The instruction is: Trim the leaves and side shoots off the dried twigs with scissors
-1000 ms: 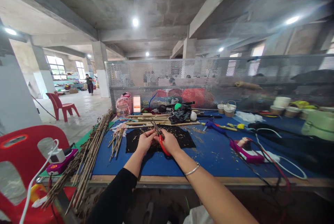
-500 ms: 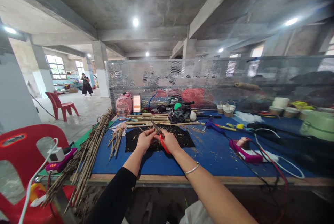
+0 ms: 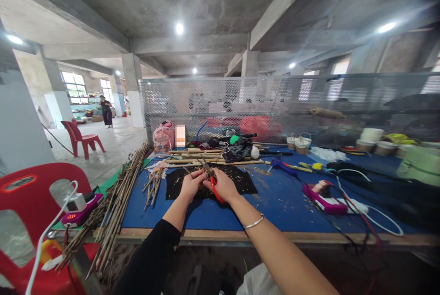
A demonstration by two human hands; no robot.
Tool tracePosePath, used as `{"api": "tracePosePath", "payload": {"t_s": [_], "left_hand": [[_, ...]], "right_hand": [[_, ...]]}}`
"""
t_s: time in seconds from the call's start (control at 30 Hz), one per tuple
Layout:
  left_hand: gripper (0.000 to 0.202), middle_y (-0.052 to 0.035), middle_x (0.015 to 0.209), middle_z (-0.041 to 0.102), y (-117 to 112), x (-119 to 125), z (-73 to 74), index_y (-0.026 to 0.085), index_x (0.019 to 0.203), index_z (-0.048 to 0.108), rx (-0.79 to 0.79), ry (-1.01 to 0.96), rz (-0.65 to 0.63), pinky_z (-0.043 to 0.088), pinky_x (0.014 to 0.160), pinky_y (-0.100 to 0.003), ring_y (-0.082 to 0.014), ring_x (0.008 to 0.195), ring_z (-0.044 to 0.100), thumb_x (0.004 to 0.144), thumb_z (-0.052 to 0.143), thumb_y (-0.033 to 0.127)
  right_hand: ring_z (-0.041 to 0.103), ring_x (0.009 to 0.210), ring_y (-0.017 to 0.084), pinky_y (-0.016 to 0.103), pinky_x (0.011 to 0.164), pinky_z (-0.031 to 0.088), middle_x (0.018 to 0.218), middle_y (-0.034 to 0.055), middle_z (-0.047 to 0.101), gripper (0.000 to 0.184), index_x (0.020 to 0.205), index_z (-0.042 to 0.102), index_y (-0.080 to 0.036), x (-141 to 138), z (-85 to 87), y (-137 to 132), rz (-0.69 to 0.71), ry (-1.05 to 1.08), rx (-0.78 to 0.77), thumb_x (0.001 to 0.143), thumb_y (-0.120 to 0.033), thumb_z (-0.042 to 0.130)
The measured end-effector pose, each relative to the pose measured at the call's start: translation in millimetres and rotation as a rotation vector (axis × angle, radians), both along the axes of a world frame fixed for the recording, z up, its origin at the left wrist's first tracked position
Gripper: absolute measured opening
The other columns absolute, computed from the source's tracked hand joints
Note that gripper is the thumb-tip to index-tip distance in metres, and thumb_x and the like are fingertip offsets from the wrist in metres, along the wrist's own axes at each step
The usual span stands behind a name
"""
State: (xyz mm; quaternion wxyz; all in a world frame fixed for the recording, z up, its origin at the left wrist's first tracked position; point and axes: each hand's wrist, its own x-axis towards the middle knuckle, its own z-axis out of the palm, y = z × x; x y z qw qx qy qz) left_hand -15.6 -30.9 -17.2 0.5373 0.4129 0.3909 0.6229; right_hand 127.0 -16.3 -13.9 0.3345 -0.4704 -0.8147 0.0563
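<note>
My right hand (image 3: pixel 224 186) is closed round the red-handled scissors (image 3: pixel 216 189), whose blades point away from me and stand apart. Close beside it, my left hand (image 3: pixel 191 186) pinches a short thin twig (image 3: pixel 187 171) near the blades; the fingers hide most of it. Both hands are over a black cloth (image 3: pixel 245 181) strewn with pale chips. Left of the cloth lies a small bunch of cut twigs (image 3: pixel 154 187).
A long bundle of sticks (image 3: pixel 118 203) hangs over the table's left edge. Bamboo lengths (image 3: pixel 192 162) lie behind the cloth. A glue gun (image 3: pixel 283 166) and a purple power strip (image 3: pixel 325 199) with cables are at right. Red chairs (image 3: pixel 41 194) stand left; a person (image 3: pixel 106 111) is far off.
The scissor blades have spread apart. My hands have stayed almost in place. The distant person has shifted slightly left.
</note>
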Motion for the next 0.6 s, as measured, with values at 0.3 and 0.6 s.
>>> {"api": "tracePosePath", "payload": {"t_s": [0.3, 0.6], "left_hand": [[0.045, -0.0057, 0.069, 0.065, 0.1, -0.5, -3.0, 0.011, 0.097, 0.067, 0.001, -0.072, -0.142, 0.039, 0.049, -0.019, -0.0081, 0.051, 0.053, 0.057, 0.077, 0.029], [0.046, -0.0025, 0.062, 0.063, 2.2, -2.4, -3.8, 0.011, 0.098, 0.067, -0.011, -0.080, -0.115, 0.042, 0.050, -0.019, -0.0059, 0.047, 0.050, 0.057, 0.077, 0.028]], "right_hand": [[0.060, 0.086, 0.019, 0.028, 0.073, 0.044, 0.096, 0.0079, 0.064, 0.045, 0.112, 0.052, -0.019, 0.7, -2.0, 0.0, 0.079, 0.105, -0.040, 0.076, -0.047, 0.055], [0.064, 0.079, 0.020, 0.025, 0.067, 0.044, 0.088, 0.0062, 0.069, 0.037, 0.106, 0.060, -0.023, 3.0, 2.6, -0.6, 0.049, 0.097, -0.100, 0.077, -0.045, 0.055]]}}
